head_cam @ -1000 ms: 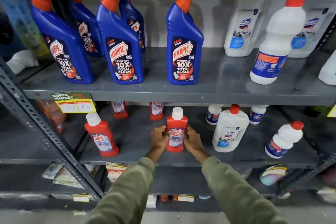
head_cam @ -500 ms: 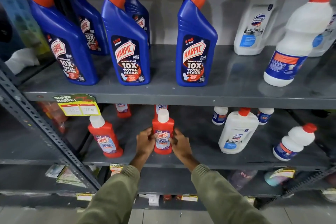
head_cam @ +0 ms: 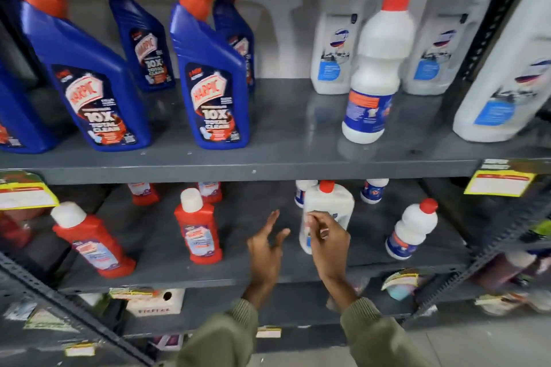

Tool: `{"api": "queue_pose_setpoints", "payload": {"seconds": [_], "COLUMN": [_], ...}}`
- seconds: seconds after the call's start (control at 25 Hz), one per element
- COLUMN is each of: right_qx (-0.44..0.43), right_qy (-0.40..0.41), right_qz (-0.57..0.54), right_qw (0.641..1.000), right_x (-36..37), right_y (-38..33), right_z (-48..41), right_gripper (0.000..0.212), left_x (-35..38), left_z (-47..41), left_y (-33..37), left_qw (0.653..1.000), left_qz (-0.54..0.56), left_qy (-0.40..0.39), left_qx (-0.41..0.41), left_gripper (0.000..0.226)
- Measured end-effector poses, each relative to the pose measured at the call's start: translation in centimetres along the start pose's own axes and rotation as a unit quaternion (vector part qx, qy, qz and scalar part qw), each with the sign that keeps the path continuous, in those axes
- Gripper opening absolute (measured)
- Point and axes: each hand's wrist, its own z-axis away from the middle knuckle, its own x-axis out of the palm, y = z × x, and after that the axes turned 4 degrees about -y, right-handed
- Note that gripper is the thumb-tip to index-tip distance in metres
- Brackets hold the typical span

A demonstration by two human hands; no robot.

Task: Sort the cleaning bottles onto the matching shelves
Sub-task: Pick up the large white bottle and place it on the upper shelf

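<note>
Two olive sleeves (head_cam: 226,334) reach in from below. The left hand (head_cam: 266,250) hovers over the middle shelf (head_cam: 167,247) with fingers (head_cam: 272,222) spread and holding nothing. The right hand (head_cam: 329,243) has its fingers (head_cam: 313,222) loosely curled in front of a white red-capped bottle (head_cam: 331,205); whether they touch it cannot be told. Left of the left fingers stands a red Harpic bottle (head_cam: 198,226), and farther left another red bottle (head_cam: 92,243) leans. Right of the right fingers stands a small white bottle (head_cam: 413,231). Beyond, on the upper shelf (head_cam: 283,140), are blue Harpic bottles (head_cam: 214,77) and white bottles (head_cam: 375,68).
</note>
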Motion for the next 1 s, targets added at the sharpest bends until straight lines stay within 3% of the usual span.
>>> {"api": "queue_pose_setpoints", "payload": {"seconds": [0.12,0.24,0.32,0.36,0.48,0.76,1.0], "right_qx": [0.017,0.088,0.137,0.136,0.079,-0.067,-0.162], "right_qy": [0.050,-0.101,-0.229,-0.250,-0.212,-0.234,-0.206], "right_qz": [0.001,0.010,-0.002,0.004,0.014,-0.033,-0.109], "right_qw": [0.999,0.991,0.964,0.958,0.974,0.969,0.959], "right_x": [-4.1,-6.3,-6.5,-6.6,-7.9,-15.5,-17.6], "right_y": [3.5,8.0,8.6,8.7,7.6,-8.1,-23.0], "right_z": [-2.6,-6.3,-7.9,-7.9,-5.8,-1.1,-6.7], "right_gripper": [0.023,0.061,0.049,0.037,0.022,0.038,0.037], "left_x": [4.1,6.9,7.6,7.6,6.1,-3.1,-8.9], "left_z": [-1.6,-3.4,-3.8,-3.5,-0.2,7.8,3.9], "left_y": [1.3,1.8,2.1,2.4,4.3,16.9,30.3], "left_qw": [0.998,0.991,0.987,0.988,0.994,0.998,0.979], "left_qz": [0.027,0.036,0.044,0.044,0.055,0.036,0.038], "left_qy": [-0.048,-0.098,-0.102,-0.094,-0.066,-0.021,0.056], "left_qx": [-0.043,-0.089,-0.113,-0.112,-0.071,0.045,0.194], "left_gripper": [0.060,0.055,0.039,0.034,0.036,0.046,0.040]}}
